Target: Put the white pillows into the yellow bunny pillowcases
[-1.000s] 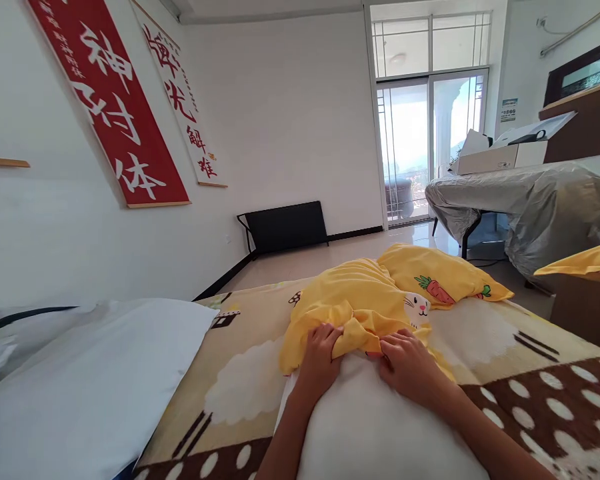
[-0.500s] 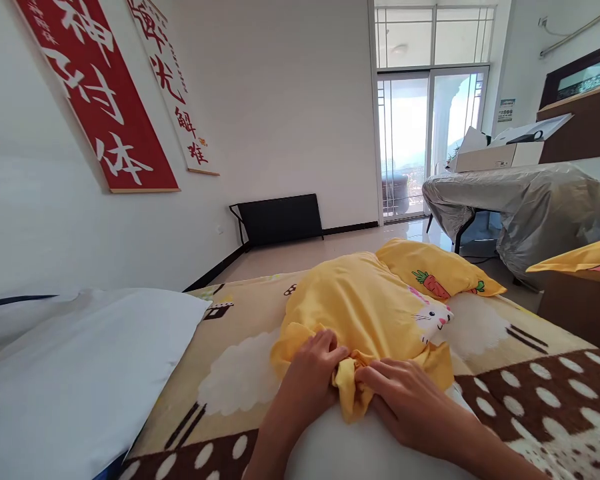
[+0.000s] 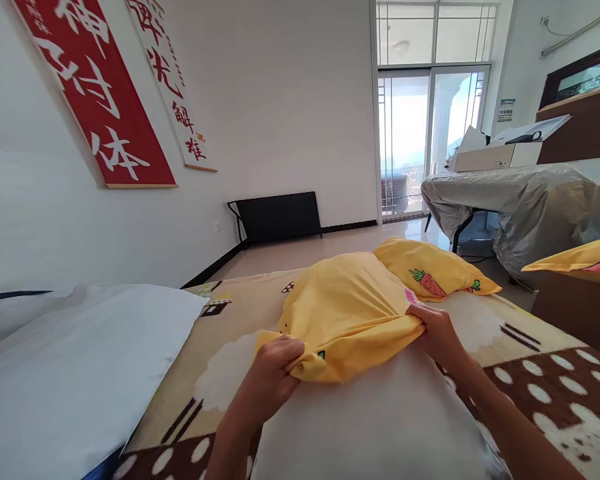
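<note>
1. Yellow fabric pillowcase (image 3: 347,293), printed with a pink patch beside the right hand and a small green shape near the edge, lies bunched in the middle of the bed, straight ahead of the person.
2. Its near edge crosses a plump, plain white pillow (image 3: 380,427), whose far part disappears beneath the yellow cloth while the near part lies bare between the forearms.
3. Left hand (image 3: 277,363): fingers curled tightly around the pillowcase's near left corner.
4. Right hand (image 3: 435,327): clamped on the right end of the same edge. The two hands are well apart, with the cloth stretched and creased between them.
5. Beneath everything is a beige blanket with cloud shapes and a brown, white-spotted band (image 3: 250,303).
6. Just beyond the pillowcase, and touching it, rests a yellow pillow with orange carrot prints (image 3: 430,257).
7. Off to the left sits a large, smooth white pillow (image 3: 80,353), apart from the left hand.
8. At the right edge, a yellow cloth piece with a pink print (image 3: 580,260) lies over a brown, boxy object (image 3: 575,307).
9. Farther back, a table wrapped in clear plastic sheeting (image 3: 505,190) bears an open pale cardboard box (image 3: 490,159); a black rectangular panel (image 3: 283,217) leans near the wall.
</note>
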Motion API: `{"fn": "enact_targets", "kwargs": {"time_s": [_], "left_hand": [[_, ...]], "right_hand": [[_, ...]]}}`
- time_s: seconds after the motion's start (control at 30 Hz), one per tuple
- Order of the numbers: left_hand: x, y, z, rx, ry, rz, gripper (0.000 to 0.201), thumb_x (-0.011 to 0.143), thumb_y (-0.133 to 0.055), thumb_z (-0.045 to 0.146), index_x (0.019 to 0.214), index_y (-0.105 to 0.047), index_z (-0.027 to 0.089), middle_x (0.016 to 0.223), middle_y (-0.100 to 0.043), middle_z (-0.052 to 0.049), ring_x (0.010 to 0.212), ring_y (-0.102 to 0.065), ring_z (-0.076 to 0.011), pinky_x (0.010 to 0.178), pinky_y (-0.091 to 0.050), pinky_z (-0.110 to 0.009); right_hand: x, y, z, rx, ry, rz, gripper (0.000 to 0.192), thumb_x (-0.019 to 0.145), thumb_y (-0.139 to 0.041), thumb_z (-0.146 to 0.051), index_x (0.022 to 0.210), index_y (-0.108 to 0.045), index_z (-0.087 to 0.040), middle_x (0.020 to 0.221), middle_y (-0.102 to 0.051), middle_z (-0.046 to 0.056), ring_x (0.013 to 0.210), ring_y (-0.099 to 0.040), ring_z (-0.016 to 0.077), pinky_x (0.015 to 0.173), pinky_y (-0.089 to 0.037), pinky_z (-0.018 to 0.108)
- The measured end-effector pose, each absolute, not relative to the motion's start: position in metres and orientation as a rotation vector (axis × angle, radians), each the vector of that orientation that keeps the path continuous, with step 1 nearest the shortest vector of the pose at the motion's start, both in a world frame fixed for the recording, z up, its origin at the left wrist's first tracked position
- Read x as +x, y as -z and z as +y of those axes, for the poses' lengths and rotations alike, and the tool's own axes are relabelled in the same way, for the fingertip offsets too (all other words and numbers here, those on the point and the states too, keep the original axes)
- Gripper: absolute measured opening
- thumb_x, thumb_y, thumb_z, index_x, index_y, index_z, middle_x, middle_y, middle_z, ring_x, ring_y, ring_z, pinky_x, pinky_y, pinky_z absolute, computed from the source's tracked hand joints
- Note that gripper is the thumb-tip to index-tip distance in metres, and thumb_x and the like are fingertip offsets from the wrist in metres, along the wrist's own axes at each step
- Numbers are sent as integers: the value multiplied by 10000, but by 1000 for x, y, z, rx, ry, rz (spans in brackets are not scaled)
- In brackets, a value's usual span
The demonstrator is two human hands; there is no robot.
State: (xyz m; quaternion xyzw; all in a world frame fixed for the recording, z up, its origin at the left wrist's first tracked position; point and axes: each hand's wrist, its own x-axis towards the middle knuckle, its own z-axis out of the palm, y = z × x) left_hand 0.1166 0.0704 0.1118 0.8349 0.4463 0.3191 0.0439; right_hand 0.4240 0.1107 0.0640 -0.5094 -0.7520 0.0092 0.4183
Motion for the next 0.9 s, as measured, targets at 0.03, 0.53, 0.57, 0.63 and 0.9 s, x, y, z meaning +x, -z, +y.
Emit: {"fn": "enact_targets", "kwargs": {"time_s": [0.03, 0.53, 0.57, 0.63, 0.9], "left_hand": [[114, -113, 70, 2507, -980, 1409, 205, 707, -421, 150, 548, -300, 195, 508, -349, 46, 514, -344, -101, 517, -275, -225], [114, -85, 98, 2135, -1207, 1222, 143, 709, -378, 282, 597, -332, 206, 522, -332, 52, 517, -312, -98, 517, -261, -238], [117, -92, 90, 2167, -1157, 1192, 171, 712, -379, 290, 581, -309, 203, 519, -305, 53, 521, -291, -95, 526, -254, -240], [125, -106, 74, 2269, -902, 1142, 196, 721, -382, 283, 567, -303, 192, 519, -293, 52, 531, -282, -92, 550, -260, -239], [129, -123, 19, 2439, -231, 1294, 144, 772, -474, 272, 803, -612, 244, 799, -656, -11, 760, -580, -176, 668, -408, -224]], "right_hand": [[416, -62, 106, -1220, -18, -1890, 98, 647, -435, -112, 641, -497, -189, 583, -551, -4, 554, -468, 125, 547, -311, 226], [438, -94, 80, -1281, -127, -2062, 111, 663, -434, -105, 678, -487, -202, 645, -539, -1, 615, -417, 143, 584, -273, 247], [438, -93, 81, -1236, -115, -2053, 121, 661, -431, -106, 692, -501, -200, 642, -538, 0, 618, -423, 143, 592, -281, 246], [429, -88, 82, -1179, -135, -2124, 166, 659, -422, -95, 729, -530, -199, 658, -562, 2, 629, -456, 142, 609, -291, 244], [416, -88, 69, -1286, -270, -2462, 220, 712, -432, -96, 790, -601, -213, 789, -656, 36, 772, -574, 181, 686, -351, 267]]}}
